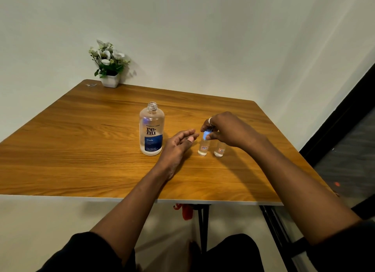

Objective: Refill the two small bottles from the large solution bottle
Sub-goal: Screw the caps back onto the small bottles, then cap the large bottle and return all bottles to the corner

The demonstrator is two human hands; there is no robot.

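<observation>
The right grip [229, 129], at the middle right of the frame, is pinching the blue cap [206, 135] on top of one small bottle [203, 149]. The left grip [178, 143] is opening wide just left of it, fingers loose, holding nothing. The other small bottle [219, 151] is standing just right of the first. The big bottle [151, 133] is standing in the middle of the desk [81, 139], its top open. I cannot tell how full the bottles are.

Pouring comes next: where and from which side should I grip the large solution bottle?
Probably wrap the left hand round the large solution bottle at its label, from its right side. It stands upright with an uncapped neck, so avoid the top. The right hand pinches a small bottle's cap.
</observation>
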